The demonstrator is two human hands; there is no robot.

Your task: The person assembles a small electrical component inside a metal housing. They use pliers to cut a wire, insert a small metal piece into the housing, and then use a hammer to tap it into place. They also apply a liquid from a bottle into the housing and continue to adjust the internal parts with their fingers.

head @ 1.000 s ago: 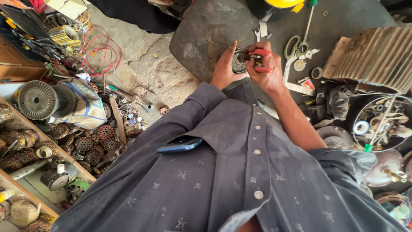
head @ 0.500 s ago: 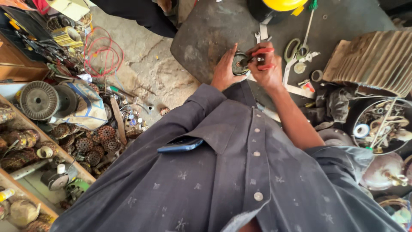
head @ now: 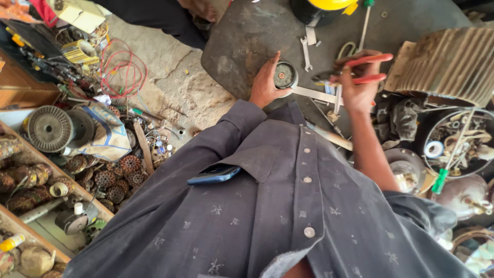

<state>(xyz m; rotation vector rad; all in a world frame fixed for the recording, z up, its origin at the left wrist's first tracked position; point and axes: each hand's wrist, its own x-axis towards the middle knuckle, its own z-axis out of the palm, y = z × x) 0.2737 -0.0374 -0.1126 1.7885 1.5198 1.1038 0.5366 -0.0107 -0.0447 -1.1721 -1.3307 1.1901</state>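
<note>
My left hand (head: 265,82) grips a small round motor part (head: 284,75) with a copper-coloured centre, held just above the dark metal work plate (head: 242,36). My right hand (head: 357,85) is shut on red-handled pliers (head: 355,69), whose jaws point left toward the round part but stand a little apart from it. My dark grey buttoned shirt fills the lower view, with a blue phone (head: 213,174) in its chest pocket.
A spanner (head: 304,53), a flat metal strip (head: 316,93) and a green-handled screwdriver (head: 364,23) lie on the plate. A finned motor housing (head: 447,64) sits right. Wound coils (head: 110,177), a ribbed wheel (head: 49,127) and red wire (head: 121,72) clutter the left floor.
My right hand with the pliers has drawn away to the right from the round part, which stays in my left hand. The camera has moved in closer.
</note>
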